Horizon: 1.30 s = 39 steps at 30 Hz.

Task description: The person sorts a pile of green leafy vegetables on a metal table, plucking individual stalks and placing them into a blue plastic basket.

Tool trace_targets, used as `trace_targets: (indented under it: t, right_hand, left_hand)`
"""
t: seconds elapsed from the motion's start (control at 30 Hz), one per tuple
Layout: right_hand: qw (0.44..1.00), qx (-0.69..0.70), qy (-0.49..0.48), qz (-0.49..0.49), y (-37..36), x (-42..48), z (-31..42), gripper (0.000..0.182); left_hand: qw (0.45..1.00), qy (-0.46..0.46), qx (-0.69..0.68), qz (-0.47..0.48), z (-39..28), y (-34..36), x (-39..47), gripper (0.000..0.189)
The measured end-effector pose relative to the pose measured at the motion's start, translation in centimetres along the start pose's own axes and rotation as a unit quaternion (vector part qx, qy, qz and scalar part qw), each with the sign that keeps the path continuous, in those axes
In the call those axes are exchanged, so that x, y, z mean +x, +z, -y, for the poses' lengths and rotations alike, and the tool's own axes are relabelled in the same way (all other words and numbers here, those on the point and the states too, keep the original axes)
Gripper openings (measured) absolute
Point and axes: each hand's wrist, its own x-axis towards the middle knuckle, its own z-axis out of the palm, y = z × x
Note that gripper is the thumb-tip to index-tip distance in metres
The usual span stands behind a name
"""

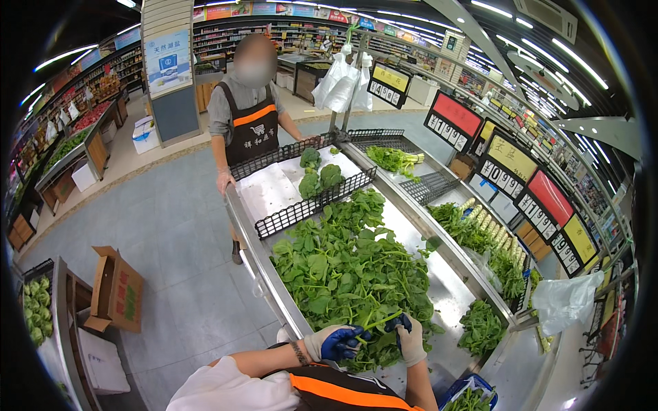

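Both my hands wear white work gloves with blue coated palms and fingers. My left hand (340, 343) is closed around the lower part of a green leafy vegetable stem (383, 320). At the stem's other end, my right hand (407, 336) pinches it between thumb and fingers. Below and beyond my hands, a large heap of leafy greens (354, 267) covers much of the metal display stand. A smaller pile of greens (481, 329) lies at the stand's right corner. Broccoli heads (330, 175) sit on white sheets behind a black plastic grid divider (316, 205).
Across the stand, a co-worker (252, 103) in a dark apron rests a gloved hand on its metal rim (257, 251). A blue basket (470, 383) with greens is at my lower right. An open cardboard box (115, 290) stands left. Plastic bags (565, 303) hang at right.
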Motion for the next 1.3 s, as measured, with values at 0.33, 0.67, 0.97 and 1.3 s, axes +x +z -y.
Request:
trace_targets:
  t: [0.33, 0.67, 0.97, 1.3]
  right_hand:
    - [0.990, 0.136, 0.028, -0.018, 0.6, -0.8, 4.8, 0.043]
    - [0.997, 0.052, 0.049, 0.005, -0.1, -1.6, 3.2, 0.035]
    - [0.931, -0.312, -0.124, -0.146, 1.5, -2.5, 3.7, 0.034]
    - [0.901, -0.338, 0.256, -0.091, 2.4, -1.6, -4.9, 0.025]
  left_hand:
    - [0.998, -0.003, 0.060, -0.005, 1.6, -0.9, 0.9, 0.032]
    - [1.000, -0.013, 0.010, 0.009, 1.6, -0.8, 1.1, 0.032]
    - [0.871, 0.155, 0.443, -0.143, 1.6, 1.6, 2.3, 0.022]
    - [0.457, 0.257, 0.848, -0.077, 3.7, 2.7, 2.6, 0.029]
